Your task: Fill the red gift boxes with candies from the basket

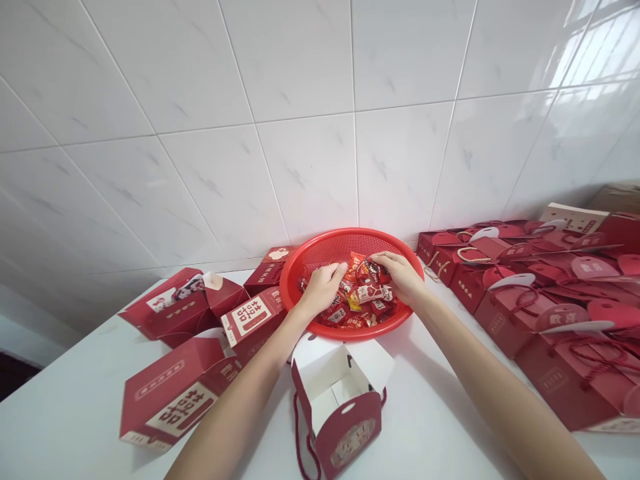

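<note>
A red plastic basket (320, 241) with a mesh wall stands against the tiled wall and holds many wrapped candies (367, 293), mostly red, one yellow. My left hand (323, 288) reaches over its left side with fingers curled downward and closed; whatever they hold is hidden. On the right side of the basket, my right hand (400, 277) has its thumb and fingers closed about a dark red wrapped candy at the pile's edge. In front of the basket, between my forearms, sits an opened red gift box (347, 437), white inside, with flaps spread and a dark red cord handle; no candies show in it.
Several red boxes, such as a tipped one (170, 380) with a cream label, lie at the left on the white table (70, 400). Rows of closed red gift boxes (555, 380) with cord handles crowd the right side. White tiles (310, 173) bound the back.
</note>
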`<state>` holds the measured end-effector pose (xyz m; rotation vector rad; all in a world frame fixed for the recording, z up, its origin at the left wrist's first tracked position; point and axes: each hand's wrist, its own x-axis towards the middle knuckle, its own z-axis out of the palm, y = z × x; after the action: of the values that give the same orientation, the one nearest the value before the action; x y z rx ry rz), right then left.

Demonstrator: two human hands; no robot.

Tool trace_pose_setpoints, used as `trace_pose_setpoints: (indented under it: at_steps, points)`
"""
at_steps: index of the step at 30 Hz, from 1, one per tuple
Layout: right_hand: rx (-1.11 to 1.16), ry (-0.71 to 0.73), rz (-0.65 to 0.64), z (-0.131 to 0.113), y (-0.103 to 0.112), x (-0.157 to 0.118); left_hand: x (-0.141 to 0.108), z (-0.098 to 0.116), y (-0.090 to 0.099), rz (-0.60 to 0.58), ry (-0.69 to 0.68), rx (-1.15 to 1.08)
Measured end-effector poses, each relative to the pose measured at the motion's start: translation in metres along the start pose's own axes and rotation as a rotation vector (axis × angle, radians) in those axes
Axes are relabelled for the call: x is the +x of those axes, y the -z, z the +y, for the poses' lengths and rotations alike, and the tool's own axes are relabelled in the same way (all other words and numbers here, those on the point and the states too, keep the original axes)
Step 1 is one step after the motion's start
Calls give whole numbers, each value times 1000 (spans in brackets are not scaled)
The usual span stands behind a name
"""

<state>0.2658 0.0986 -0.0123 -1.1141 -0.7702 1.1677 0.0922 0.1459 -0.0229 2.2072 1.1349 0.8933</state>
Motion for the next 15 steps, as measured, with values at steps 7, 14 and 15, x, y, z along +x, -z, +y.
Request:
trace_pose_setpoints:
  at_steps: [7,14,15]
  points:
    - [-8,36,-34,3,3,2,-1,0,-1,31,-36,-52]
    - [11,10,-19,2,1,1,-1,-1,-1,43,-38,-88]
    - [15,24,-17,3,2,1,-1,-1,-1,45,-41,-97]
